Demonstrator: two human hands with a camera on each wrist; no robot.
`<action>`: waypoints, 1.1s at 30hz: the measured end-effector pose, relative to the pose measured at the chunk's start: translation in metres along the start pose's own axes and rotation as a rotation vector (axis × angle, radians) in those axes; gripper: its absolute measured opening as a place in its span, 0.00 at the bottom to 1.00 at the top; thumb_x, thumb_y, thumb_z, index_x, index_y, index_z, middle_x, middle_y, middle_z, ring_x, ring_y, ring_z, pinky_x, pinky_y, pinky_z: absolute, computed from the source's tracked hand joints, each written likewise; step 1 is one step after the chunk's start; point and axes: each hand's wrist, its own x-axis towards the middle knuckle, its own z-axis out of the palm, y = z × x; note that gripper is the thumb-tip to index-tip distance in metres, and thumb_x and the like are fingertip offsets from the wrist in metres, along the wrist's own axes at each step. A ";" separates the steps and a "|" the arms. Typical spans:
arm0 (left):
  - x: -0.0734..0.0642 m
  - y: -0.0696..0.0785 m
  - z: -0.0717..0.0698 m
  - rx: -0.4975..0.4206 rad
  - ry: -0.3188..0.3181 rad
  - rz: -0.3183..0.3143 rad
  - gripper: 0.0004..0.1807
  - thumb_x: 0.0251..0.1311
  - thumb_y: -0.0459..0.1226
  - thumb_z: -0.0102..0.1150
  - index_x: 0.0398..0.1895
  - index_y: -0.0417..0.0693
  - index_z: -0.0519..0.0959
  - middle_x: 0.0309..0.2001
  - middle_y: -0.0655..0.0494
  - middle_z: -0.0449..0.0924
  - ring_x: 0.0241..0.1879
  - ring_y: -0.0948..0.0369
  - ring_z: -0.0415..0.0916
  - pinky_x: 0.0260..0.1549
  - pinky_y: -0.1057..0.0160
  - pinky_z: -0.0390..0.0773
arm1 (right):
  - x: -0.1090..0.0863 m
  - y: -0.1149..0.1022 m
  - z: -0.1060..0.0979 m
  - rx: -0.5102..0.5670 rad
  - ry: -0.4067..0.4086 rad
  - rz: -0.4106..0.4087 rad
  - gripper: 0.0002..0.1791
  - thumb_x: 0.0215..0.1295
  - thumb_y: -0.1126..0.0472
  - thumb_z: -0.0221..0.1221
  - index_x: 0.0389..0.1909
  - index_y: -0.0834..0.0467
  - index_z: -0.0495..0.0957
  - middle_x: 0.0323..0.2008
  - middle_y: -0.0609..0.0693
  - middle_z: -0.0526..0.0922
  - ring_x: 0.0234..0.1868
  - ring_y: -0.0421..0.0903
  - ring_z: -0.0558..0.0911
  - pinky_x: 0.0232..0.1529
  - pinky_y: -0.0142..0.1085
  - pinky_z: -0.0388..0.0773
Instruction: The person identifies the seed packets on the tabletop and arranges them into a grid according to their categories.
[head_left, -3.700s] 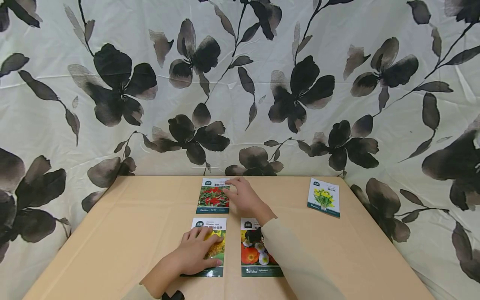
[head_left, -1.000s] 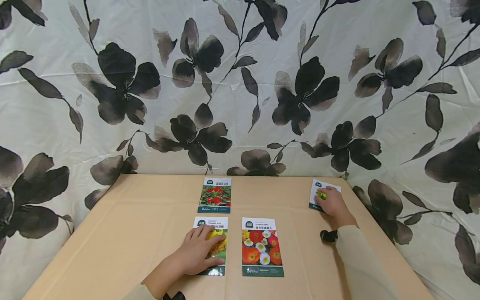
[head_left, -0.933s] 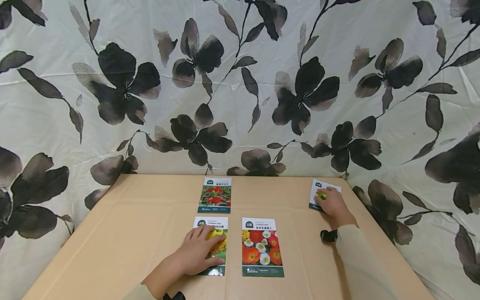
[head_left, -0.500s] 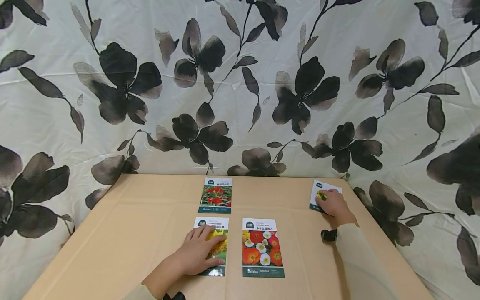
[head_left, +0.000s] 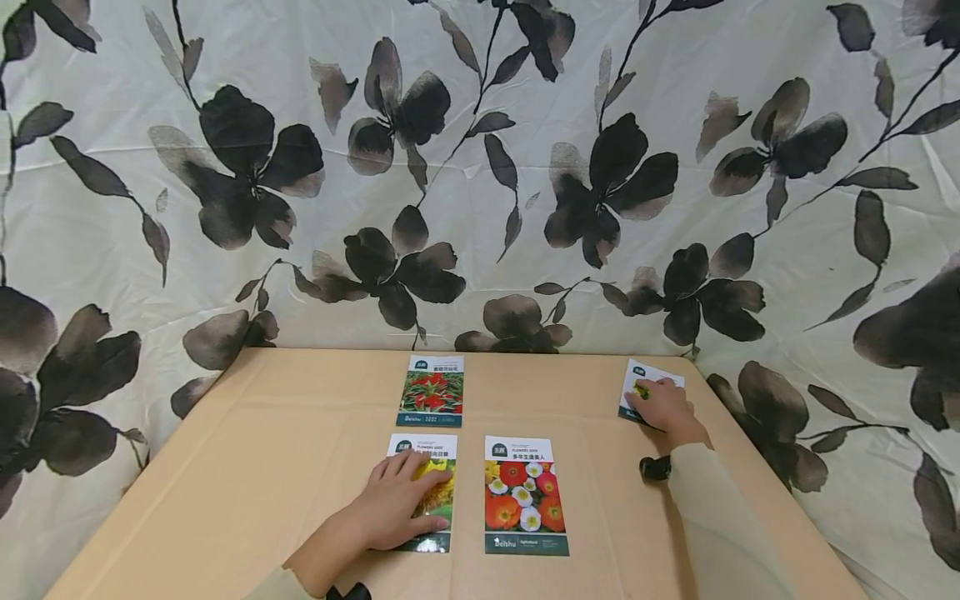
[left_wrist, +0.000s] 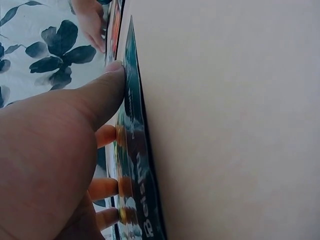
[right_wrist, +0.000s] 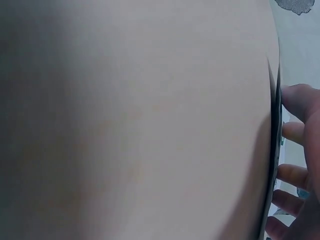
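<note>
Four flat seed packets are in play, or rather several, lying on the table. My left hand (head_left: 397,504) rests on the sunflower seed packet (head_left: 436,543) at the front, its fingers spread and thumb near the lower right. The left wrist view shows thumb and fingertips against that packet's (left_wrist: 134,107) face. At the back right, my right hand (head_left: 663,406) touches a seed packet (head_left: 628,402) with a yellow-flower picture, covering most of it. In the right wrist view, its fingertips press the face of this packet (right_wrist: 274,145), seen edge-on.
A seed packet with red flowers (head_left: 431,392) lies behind the sunflower one. Another, with orange, red and white flowers (head_left: 527,497), lies to its right. The tan table (head_left: 262,467) ends at a floral cloth (head_left: 487,275) behind.
My right hand has left the red-flower packet and gone right to the yellow-flower packet, where it has stayed for the last second. My left hand keeps its place.
</note>
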 end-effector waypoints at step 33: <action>0.007 -0.009 -0.007 0.009 -0.036 -0.007 0.37 0.59 0.65 0.63 0.70 0.64 0.73 0.74 0.43 0.64 0.75 0.37 0.54 0.69 0.28 0.53 | 0.007 -0.004 0.005 -0.023 -0.007 0.013 0.38 0.77 0.41 0.47 0.78 0.61 0.58 0.73 0.77 0.52 0.72 0.78 0.53 0.66 0.73 0.59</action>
